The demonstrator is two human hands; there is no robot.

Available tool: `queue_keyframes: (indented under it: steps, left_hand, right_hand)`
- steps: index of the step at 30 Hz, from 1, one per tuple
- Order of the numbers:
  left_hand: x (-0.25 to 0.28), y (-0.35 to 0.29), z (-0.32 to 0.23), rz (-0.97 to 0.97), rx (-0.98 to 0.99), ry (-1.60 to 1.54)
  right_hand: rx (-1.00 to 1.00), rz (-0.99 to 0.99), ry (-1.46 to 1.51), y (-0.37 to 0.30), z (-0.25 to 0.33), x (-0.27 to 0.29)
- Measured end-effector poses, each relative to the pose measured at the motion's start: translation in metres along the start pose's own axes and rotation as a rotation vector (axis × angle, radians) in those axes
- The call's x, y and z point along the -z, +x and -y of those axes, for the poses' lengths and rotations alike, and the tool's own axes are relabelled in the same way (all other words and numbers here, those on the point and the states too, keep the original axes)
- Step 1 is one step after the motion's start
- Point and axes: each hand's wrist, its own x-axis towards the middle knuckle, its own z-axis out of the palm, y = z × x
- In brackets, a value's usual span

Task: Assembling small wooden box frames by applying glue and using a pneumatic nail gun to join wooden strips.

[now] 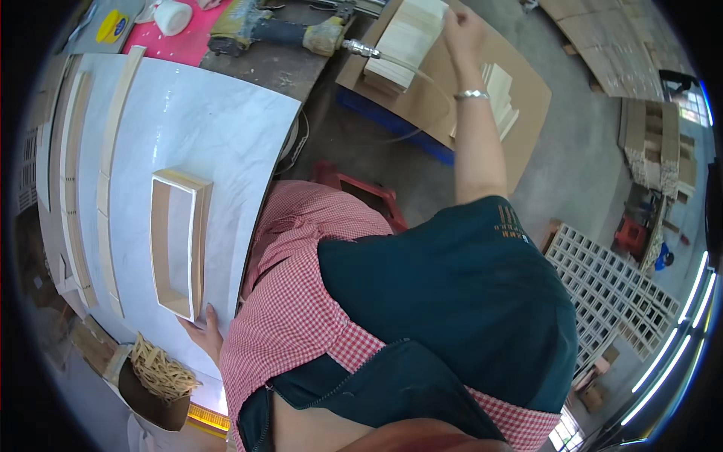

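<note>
Head view: the left hand (pixel 202 331) lies flat at the worktop's (pixel 218 120) near edge, steadying the wooden frame (pixel 179 242), while the right hand (pixel 461 30) grips a wooden slat (pixel 410 34) from the stack.

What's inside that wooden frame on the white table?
The wooden frame holds nothing; bare white table shows through its opening. The left hand touches its near end, covering the table there.

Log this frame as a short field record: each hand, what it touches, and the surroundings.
left hand: rests at the near end of the wooden frame
right hand: reaches up to the stack of wood strips
surface: white marble-look table
nearby: nail gun, bowl of rubber bands
</note>
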Motion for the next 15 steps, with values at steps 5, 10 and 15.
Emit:
queue_keyframes:
  steps: [5,10,15]
  left_hand:
    - [-0.003,-0.001,0.003,-0.082,0.023,-0.081]
    - [-0.004,0.01,0.008,-0.241,0.056,-0.176]
    - [0.008,-0.008,0.037,-0.379,0.105,-0.118]
  right_hand:
    - [-0.349,0.112,-0.336,-0.085,-0.126,0.038]
    - [-0.281,-0.082,-0.642,-0.119,-0.161,0.047]
    - [-0.463,0.158,-0.743,-0.125,-0.185,0.077]
